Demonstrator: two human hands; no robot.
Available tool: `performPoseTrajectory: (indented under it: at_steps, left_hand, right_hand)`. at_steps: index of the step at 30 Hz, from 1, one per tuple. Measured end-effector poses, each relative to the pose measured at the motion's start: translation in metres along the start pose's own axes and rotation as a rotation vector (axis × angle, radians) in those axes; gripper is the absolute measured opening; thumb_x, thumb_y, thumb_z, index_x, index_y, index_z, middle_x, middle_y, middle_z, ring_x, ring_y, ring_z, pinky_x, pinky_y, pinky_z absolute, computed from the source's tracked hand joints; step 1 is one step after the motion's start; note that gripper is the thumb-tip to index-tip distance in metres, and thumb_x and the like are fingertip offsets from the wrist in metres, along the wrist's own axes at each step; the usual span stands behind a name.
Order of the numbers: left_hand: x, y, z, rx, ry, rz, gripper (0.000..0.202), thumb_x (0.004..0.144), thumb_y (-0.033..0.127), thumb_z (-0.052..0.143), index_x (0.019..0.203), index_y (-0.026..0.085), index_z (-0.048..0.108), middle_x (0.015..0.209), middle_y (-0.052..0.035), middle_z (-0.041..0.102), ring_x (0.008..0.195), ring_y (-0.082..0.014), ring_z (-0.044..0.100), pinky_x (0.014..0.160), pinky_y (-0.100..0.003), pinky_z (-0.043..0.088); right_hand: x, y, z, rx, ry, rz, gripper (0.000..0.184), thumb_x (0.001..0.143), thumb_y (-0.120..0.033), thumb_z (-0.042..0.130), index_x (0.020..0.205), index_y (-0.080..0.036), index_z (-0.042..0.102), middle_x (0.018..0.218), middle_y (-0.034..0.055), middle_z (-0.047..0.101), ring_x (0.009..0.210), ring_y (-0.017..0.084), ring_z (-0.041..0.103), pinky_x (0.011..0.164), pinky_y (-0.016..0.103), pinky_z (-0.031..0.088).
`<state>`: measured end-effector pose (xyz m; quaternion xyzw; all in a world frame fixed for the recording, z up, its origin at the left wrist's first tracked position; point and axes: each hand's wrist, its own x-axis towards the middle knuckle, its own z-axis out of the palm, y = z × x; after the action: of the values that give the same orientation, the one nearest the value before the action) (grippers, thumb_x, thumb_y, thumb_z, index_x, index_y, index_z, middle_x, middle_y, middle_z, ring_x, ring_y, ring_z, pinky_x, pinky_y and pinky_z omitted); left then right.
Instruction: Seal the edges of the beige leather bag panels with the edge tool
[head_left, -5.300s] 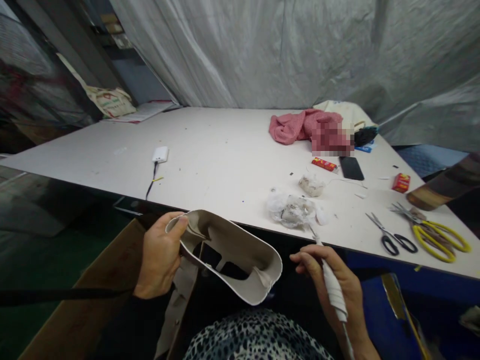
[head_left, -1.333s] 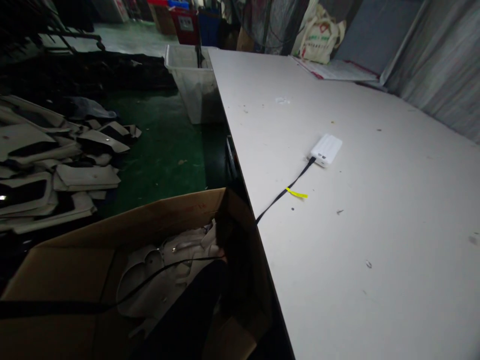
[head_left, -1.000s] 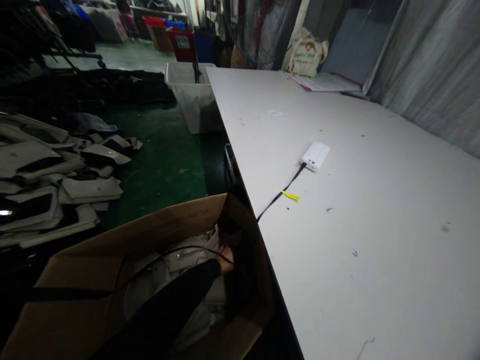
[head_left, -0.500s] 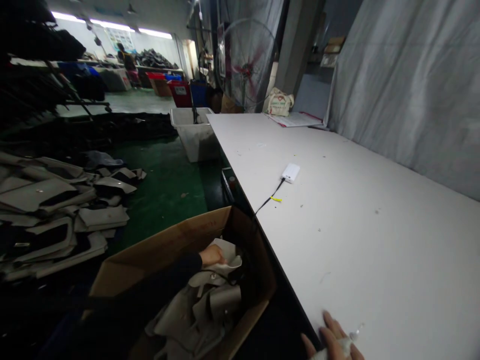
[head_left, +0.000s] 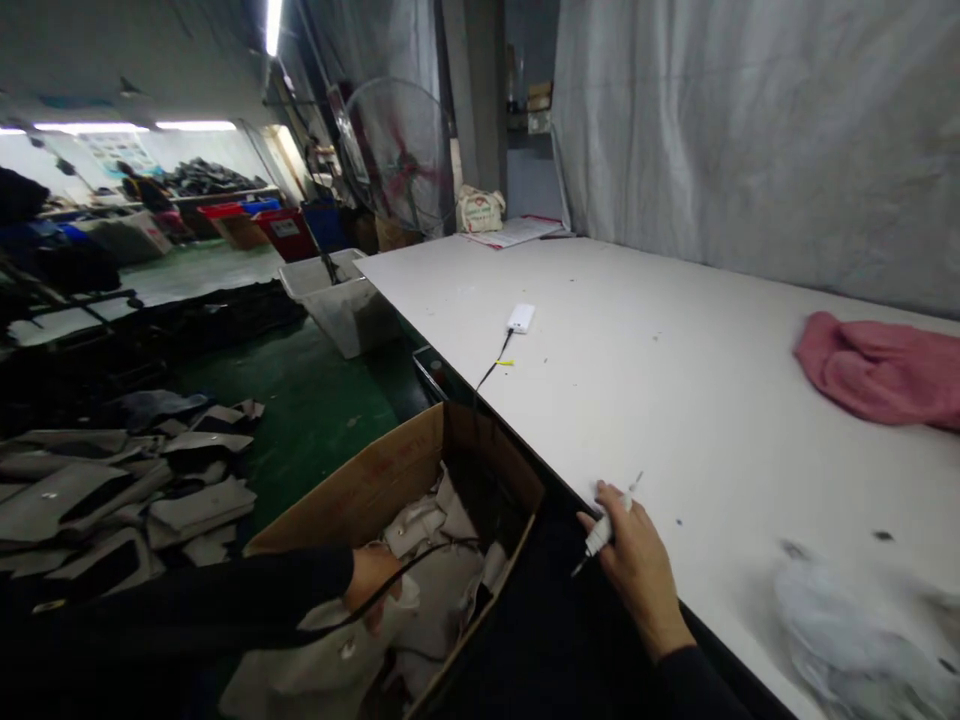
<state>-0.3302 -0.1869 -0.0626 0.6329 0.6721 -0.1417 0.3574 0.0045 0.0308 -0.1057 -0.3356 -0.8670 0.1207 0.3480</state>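
Note:
My left hand [head_left: 373,585] is down inside a cardboard box [head_left: 360,465], its fingers closed on a beige bag [head_left: 330,650] with a round metal snap. A thin dark strap [head_left: 382,590] crosses over that hand. More beige pieces [head_left: 435,570] lie crumpled in the box around it. At the near edge of the white table [head_left: 645,370], my right hand [head_left: 634,560] is closed around a thin white-handled tool [head_left: 600,535] with a narrow metal tip at each end.
A white power bank [head_left: 521,318] with a dark cable lies on the table. To the right are a pink cloth [head_left: 885,365] and a blurred clear plastic bag [head_left: 847,630]. Beige bags [head_left: 90,490] are heaped on the green floor. A white bin [head_left: 337,305] and a fan [head_left: 401,160] stand beyond.
The view has turned right, bringing the pink cloth and plastic bag into sight. My left hand has moved nearer within the box with a beige bag. My right hand shows more fully now.

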Motion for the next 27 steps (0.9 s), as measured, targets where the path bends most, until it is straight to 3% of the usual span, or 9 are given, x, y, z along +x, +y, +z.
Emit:
performPoseTrajectory:
  at_steps: [3,5,9,12,19,21,23,25,27]
  left_hand:
    - [-0.035,0.054,-0.014,0.056,-0.15,0.063,0.019,0.074,0.036,0.075,0.083,0.021,0.083,0.074,-0.0078,0.076,0.081,-0.0319,0.073,0.076,-0.038,0.055]
    - [-0.062,0.085,-0.031,-0.021,-0.075,0.095,0.017,0.079,0.031,0.068,0.085,0.023,0.082,0.073,-0.0049,0.075,0.078,-0.0286,0.072,0.074,-0.035,0.053]
    - [-0.102,0.125,-0.062,-0.269,0.146,0.069,0.023,0.084,0.039,0.066,0.094,0.024,0.08,0.101,-0.0034,0.077,0.097,-0.0263,0.071,0.082,-0.03,0.052]
    - [-0.113,0.141,-0.073,-0.48,0.233,0.121,0.024,0.088,0.04,0.063,0.084,0.02,0.077,0.089,-0.0011,0.076,0.086,-0.0211,0.069,0.076,-0.025,0.051]
    - [-0.139,0.165,-0.099,-0.613,0.789,0.133,0.035,0.087,0.05,0.067,0.07,0.02,0.072,0.067,0.0009,0.067,0.064,-0.0161,0.06,0.058,-0.021,0.045]
    - [-0.147,0.173,-0.096,-0.613,0.862,0.166,0.035,0.088,0.05,0.067,0.072,0.02,0.074,0.069,0.0002,0.069,0.065,-0.0166,0.062,0.058,-0.021,0.046]
    - [-0.146,0.183,-0.079,-0.58,0.861,0.216,0.03,0.089,0.048,0.067,0.082,0.022,0.079,0.073,-0.0002,0.071,0.068,-0.0171,0.065,0.059,-0.02,0.049]
    - [-0.136,0.192,-0.05,-0.522,0.78,0.29,0.03,0.088,0.043,0.07,0.11,0.026,0.081,0.075,0.0018,0.072,0.066,-0.0158,0.066,0.061,-0.02,0.052]
    - [-0.12,0.199,-0.018,-0.435,0.672,0.437,0.056,0.079,0.034,0.078,0.135,0.034,0.07,0.076,0.0052,0.074,0.067,-0.0145,0.069,0.066,-0.019,0.054]
  right_hand:
    - [-0.021,-0.006,-0.019,0.019,0.039,0.07,0.04,0.106,-0.046,0.053,0.134,-0.018,0.061,0.126,0.0171,0.072,0.121,0.033,0.066,0.099,0.051,0.058]
    - [-0.041,-0.015,-0.038,0.078,0.059,0.145,0.039,0.103,-0.046,0.058,0.133,-0.021,0.062,0.123,0.0147,0.073,0.116,0.031,0.069,0.097,0.048,0.059]
    - [-0.078,-0.04,-0.079,0.282,0.037,0.33,0.028,0.101,-0.045,0.063,0.12,-0.025,0.068,0.12,0.0103,0.076,0.103,0.027,0.074,0.091,0.04,0.06]
    - [-0.093,-0.059,-0.105,0.395,0.004,0.4,0.025,0.101,-0.043,0.063,0.118,-0.026,0.069,0.111,0.007,0.078,0.088,0.022,0.076,0.077,0.03,0.06]
    - [-0.081,-0.099,-0.151,0.475,0.089,0.365,0.021,0.099,-0.04,0.066,0.113,-0.025,0.072,0.103,0.0055,0.078,0.085,0.019,0.075,0.075,0.025,0.058]
    - [-0.078,-0.106,-0.158,0.503,0.085,0.361,0.021,0.099,-0.041,0.065,0.112,-0.025,0.072,0.101,0.0049,0.078,0.084,0.019,0.075,0.074,0.024,0.058]
    - [-0.081,-0.109,-0.161,0.522,0.101,0.375,0.023,0.099,-0.042,0.065,0.114,-0.026,0.072,0.101,0.0051,0.078,0.086,0.019,0.075,0.073,0.024,0.058]
    - [-0.088,-0.107,-0.16,0.526,0.148,0.416,0.025,0.1,-0.043,0.064,0.116,-0.025,0.071,0.103,0.0058,0.077,0.087,0.02,0.074,0.074,0.025,0.057]
    - [-0.098,-0.104,-0.158,0.527,0.187,0.471,0.027,0.101,-0.045,0.062,0.116,-0.024,0.069,0.101,0.0059,0.077,0.084,0.019,0.073,0.072,0.025,0.057]
